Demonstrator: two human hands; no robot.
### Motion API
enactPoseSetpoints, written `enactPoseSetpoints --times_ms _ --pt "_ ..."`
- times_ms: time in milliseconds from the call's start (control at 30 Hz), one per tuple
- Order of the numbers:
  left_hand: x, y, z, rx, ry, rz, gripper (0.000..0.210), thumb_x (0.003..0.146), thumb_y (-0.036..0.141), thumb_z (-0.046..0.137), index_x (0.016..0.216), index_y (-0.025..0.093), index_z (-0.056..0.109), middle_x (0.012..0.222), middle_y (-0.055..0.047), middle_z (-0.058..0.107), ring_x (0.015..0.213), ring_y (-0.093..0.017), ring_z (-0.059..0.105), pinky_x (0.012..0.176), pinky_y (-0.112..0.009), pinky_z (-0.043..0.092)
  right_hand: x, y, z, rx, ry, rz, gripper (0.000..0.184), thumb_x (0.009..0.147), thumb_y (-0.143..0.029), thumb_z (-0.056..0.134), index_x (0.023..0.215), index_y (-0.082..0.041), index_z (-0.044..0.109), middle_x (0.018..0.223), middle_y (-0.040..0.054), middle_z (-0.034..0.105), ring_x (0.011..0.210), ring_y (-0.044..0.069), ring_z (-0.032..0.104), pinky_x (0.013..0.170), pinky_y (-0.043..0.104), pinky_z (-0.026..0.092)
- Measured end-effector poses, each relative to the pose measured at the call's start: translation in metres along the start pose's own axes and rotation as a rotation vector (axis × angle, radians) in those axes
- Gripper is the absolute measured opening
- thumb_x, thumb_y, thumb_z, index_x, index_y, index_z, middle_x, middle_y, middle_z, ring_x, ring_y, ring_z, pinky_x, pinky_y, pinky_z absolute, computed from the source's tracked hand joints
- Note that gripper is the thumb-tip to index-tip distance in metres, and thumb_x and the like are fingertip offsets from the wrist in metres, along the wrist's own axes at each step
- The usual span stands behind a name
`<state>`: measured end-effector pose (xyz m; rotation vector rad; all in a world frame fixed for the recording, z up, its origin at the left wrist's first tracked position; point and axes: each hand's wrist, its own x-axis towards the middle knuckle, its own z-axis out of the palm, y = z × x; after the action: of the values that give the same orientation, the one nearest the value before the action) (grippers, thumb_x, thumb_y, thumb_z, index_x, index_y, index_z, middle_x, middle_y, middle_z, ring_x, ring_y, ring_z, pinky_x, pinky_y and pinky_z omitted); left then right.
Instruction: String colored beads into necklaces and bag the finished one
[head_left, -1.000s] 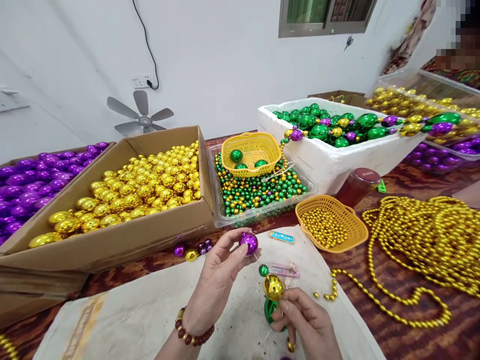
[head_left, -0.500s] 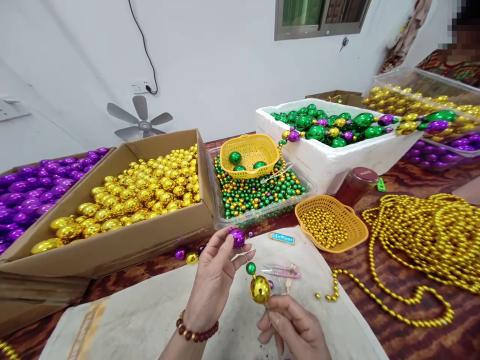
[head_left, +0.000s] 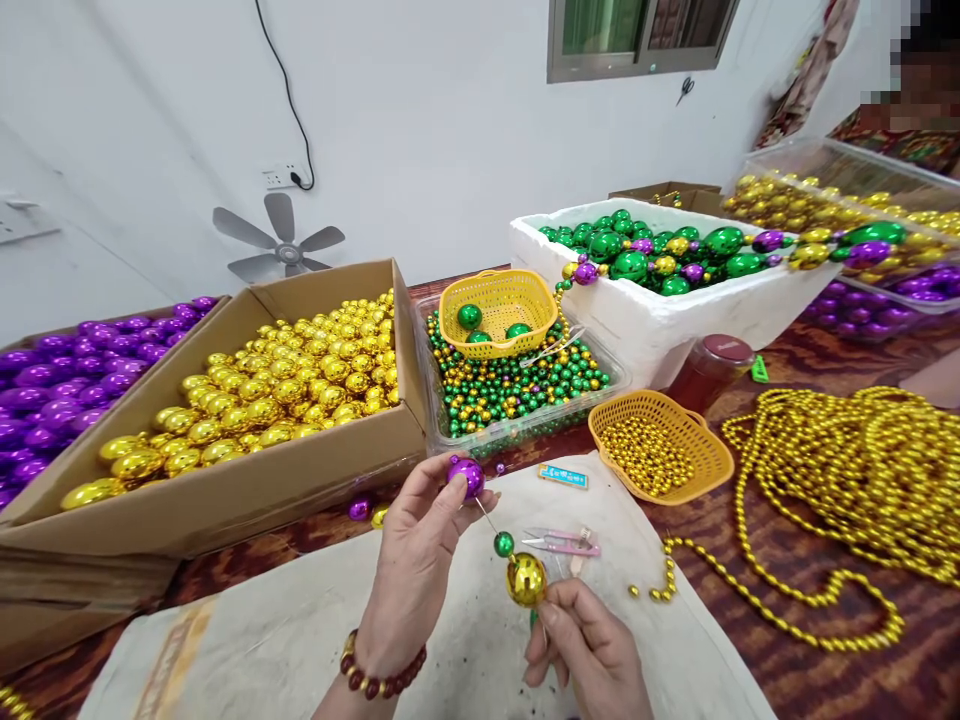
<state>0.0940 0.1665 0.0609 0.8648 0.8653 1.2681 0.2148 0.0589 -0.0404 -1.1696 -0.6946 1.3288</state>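
Between thumb and fingers, my left hand (head_left: 420, 545) pinches a shiny purple bead (head_left: 466, 479). From it a thin thread runs down to a small green bead (head_left: 504, 544) and a large gold bead (head_left: 526, 580). Just below the gold bead, my right hand (head_left: 589, 650) is closed, its fingertips pinching the thread; a bit of green shows beside them. Pink-handled thread snips (head_left: 562, 544) lie on the pale cloth (head_left: 300, 620) behind the strung beads. A brown bead bracelet circles my left wrist.
Cardboard boxes of gold beads (head_left: 285, 370) and purple beads (head_left: 67, 390) stand left. Behind are a tub of small beads (head_left: 525, 395) and a white foam box (head_left: 600, 300). To the right are a yellow basket (head_left: 709, 460), a jar (head_left: 709, 375) and coiled gold bead strands (head_left: 847, 480).
My left hand has moved slightly left with the purple bead, and more thread shows between it and the green bead. The gold bead and my right hand have shifted only a little.
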Motion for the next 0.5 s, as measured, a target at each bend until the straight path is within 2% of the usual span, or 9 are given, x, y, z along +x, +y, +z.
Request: enactPoseSetpoints --times_ms 167,267,367,500 --pt "-0.006 -0.008 0.004 0.058 -0.030 -0.101 0.020 0.085 0.027 0.067 0.104 0.020 0.064 0.099 -0.004 0.065 0.081 -0.016 0.063 0.080 -0.033 0.052 0.001 -0.004 0.011 0.050 0.038 -0.013 0.037 0.087 -0.050 0.062 0.073 -0.015 0.059 0.058 0.0014 0.066 0.045 0.012 0.063 0.046 0.020 0.037" --pt "-0.008 -0.012 0.006 0.066 -0.033 -0.138 0.020 0.086 0.028 0.066 0.104 0.020 0.063 0.100 -0.004 0.064 0.083 -0.015 0.063 0.080 -0.030 0.050 0.004 -0.006 0.014 0.095 0.014 0.013 0.035 0.085 -0.048 0.065 0.077 -0.015 0.061 0.062 0.0038 0.069 0.046 0.012 0.063 0.042 0.018 0.032" --pt "-0.007 -0.014 0.005 0.037 -0.033 -0.137 0.020 0.086 0.029 0.066 0.104 0.021 0.063 0.100 -0.003 0.064 0.083 -0.015 0.063 0.081 -0.031 0.050 0.007 -0.005 0.008 0.125 -0.033 0.017 0.034 0.081 -0.048 0.069 0.083 -0.014 0.065 0.068 0.0064 0.071 0.048 0.013 0.064 0.041 0.017 0.030" --pt "-0.008 -0.019 0.001 0.161 -0.106 -0.119 0.027 0.085 0.030 0.066 0.110 0.022 0.065 0.106 -0.006 0.067 0.091 -0.019 0.063 0.083 -0.032 0.050 0.013 -0.005 -0.009 0.061 -0.013 -0.041 0.032 0.085 -0.044 0.067 0.077 -0.013 0.065 0.066 0.0060 0.069 0.047 0.010 0.058 0.041 0.016 0.029"
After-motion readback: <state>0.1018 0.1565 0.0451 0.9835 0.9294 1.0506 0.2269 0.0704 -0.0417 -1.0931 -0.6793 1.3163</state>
